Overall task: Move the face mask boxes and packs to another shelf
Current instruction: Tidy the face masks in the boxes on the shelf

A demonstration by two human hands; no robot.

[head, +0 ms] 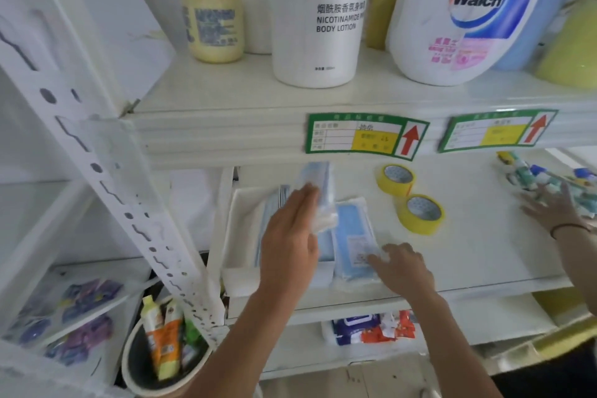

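Note:
On the white middle shelf (468,252) stands a white open box (239,229) with blue face masks inside. My left hand (290,236) grips a clear pack of blue masks (318,191), lifted and tilted above the box. Beside the box lies a flat pack of blue masks (352,236) with a white label. My right hand (400,265) rests on its near right corner, fingers curled over the edge.
Two yellow tape rolls (420,212) lie right of the packs. Another person's hand (552,210) touches a heap of small tubes (549,178) at far right. Bottles stand on the shelf above. A white perforated post (129,203) crosses the left. A bucket (161,359) stands below.

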